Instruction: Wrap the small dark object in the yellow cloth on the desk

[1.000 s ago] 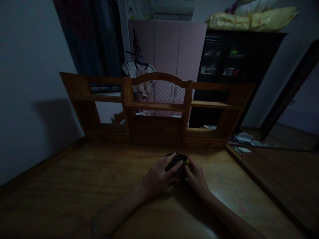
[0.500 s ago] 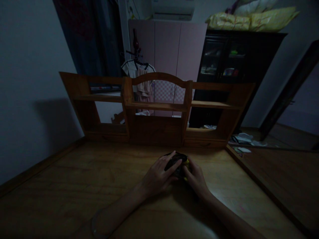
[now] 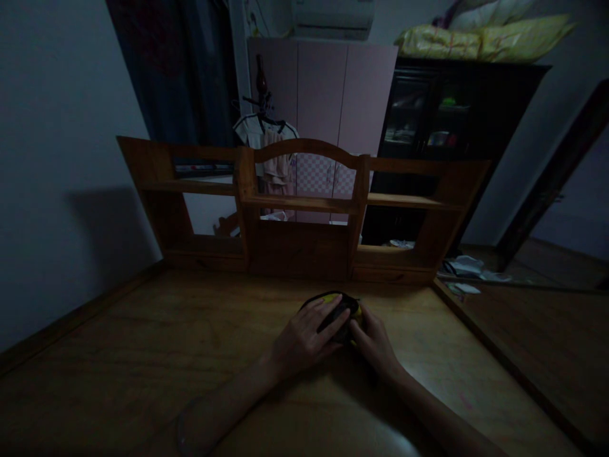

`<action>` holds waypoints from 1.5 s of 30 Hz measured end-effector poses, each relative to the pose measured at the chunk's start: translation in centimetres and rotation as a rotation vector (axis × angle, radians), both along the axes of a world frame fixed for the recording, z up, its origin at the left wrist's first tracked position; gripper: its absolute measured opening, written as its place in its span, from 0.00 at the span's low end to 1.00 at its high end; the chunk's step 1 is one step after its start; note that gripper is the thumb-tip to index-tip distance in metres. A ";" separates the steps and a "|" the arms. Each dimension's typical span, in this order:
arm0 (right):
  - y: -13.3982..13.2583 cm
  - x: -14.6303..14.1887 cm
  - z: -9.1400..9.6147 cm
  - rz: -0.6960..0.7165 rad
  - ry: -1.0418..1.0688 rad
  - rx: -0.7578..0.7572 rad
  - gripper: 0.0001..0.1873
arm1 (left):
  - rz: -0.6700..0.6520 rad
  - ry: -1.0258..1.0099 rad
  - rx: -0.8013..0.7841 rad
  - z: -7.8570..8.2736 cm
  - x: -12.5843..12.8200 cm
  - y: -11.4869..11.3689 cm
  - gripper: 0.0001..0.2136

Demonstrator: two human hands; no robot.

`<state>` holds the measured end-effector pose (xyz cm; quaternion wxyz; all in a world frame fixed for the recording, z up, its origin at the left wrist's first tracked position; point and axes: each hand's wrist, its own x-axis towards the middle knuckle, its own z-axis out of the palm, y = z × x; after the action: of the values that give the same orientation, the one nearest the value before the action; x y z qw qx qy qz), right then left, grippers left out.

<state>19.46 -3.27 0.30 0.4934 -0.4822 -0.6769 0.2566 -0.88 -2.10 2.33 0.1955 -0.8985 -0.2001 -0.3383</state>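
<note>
A small black and yellow object (image 3: 351, 304) is held between both hands over the wooden desk (image 3: 190, 343); the dim light and the fingers keep me from telling its kind. My left hand (image 3: 302, 333) lies over its left side, fingers bent across the dark top. On the right side, my right hand (image 3: 377, 339) pinches the yellow edge between thumb and fingers. A thin black rim and a yellow patch show just behind my left fingers. The object's underside is hidden.
A wooden shelf unit (image 3: 299, 203) runs along the desk's back edge. The wall (image 3: 57, 190) borders the left side, and a raised wooden edge (image 3: 499, 358) the right. Beyond stand a pink wardrobe (image 3: 318, 95) and a dark cabinet (image 3: 457, 139). Hanging clothes (image 3: 273, 152) show behind the shelf.
The object has turned or opened a little: a yellow patch and a black rim now show behind my left fingers. My left hand has shifted slightly; my right hand keeps its pinch.
</note>
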 end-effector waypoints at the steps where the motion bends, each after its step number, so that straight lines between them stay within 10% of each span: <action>1: 0.0 -0.1 0.0 0.000 0.001 -0.003 0.20 | -0.005 0.017 0.023 0.0 0.0 0.0 0.27; 45: -0.1 0.3 1.0 0.005 -0.155 0.120 0.18 | -0.013 0.071 -0.092 -0.8 -0.2 -0.3 0.28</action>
<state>19.73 -3.36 1.26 0.4668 -0.4686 -0.7284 0.1788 -1.09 -2.41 1.52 0.1586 -0.9192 -0.2025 -0.2981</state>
